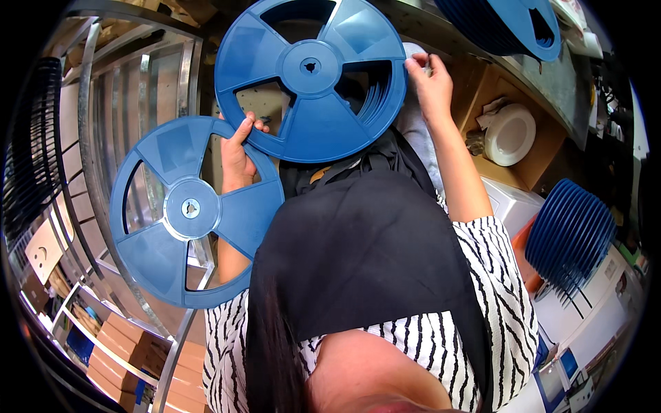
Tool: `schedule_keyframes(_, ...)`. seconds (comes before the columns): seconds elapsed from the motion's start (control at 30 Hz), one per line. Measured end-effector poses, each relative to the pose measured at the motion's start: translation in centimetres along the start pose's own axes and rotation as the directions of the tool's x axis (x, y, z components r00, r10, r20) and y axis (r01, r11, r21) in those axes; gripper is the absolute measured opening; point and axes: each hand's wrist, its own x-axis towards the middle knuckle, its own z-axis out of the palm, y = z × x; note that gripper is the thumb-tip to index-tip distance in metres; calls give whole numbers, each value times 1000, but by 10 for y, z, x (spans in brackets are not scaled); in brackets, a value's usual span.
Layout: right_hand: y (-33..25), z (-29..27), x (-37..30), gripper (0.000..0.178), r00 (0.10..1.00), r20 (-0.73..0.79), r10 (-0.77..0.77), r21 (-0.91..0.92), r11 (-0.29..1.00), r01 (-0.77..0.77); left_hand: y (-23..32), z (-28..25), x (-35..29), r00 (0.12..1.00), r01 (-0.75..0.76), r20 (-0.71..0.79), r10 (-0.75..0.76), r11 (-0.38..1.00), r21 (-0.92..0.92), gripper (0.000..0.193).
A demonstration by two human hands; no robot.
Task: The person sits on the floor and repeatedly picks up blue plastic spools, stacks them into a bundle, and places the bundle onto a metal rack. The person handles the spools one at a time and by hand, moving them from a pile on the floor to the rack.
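Observation:
A large blue plastic reel [313,127] with cut-out windows faces up in front of my lap; more blue discs show through its right-hand window. Overlapping its lower left is a second blue reel [153,258]. My left hand [237,158] shows through a window of this second reel, with thumb and fingers closed round its rim, close to the large reel's edge. At the large reel's right rim, my right hand [434,86] has its fingers pinched together. Something small and pale shows between them, too small to name.
Blue discs [571,234] stand stacked on the right, and more blue reels [509,27] lie at the upper right. A cardboard box [523,172] holds a white spool [511,134]. Metal racking [86,138] runs along the left, with brown cartons [120,358] at lower left.

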Motion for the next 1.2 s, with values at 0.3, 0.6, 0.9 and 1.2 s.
schedule_keyframes(0.3, -96, -2, -30, 42, 989, 144, 21, 639, 762, -109, 2, 9, 1, 998, -3, -64, 7, 998, 58, 46)
schedule_keyframes(0.6, -268, 28, -109, 58, 568, 435, -699, 729, 643, 233, 32, 31, -4, 989, 130, 83, -119, 981, -145, 26)
schedule_keyframes(0.9, -250, 49, -170, 57, 191, 733, -653, 533, 725, 436, 38, 78, 2, 1000, 12, -29, -5, 973, 231, 12)
schedule_keyframes(1.2, -240, 52, -121, 27, 33, 785, -618, 291, 416, 862, 23, 83, 12, 978, -188, -3, 207, 894, 406, 13)
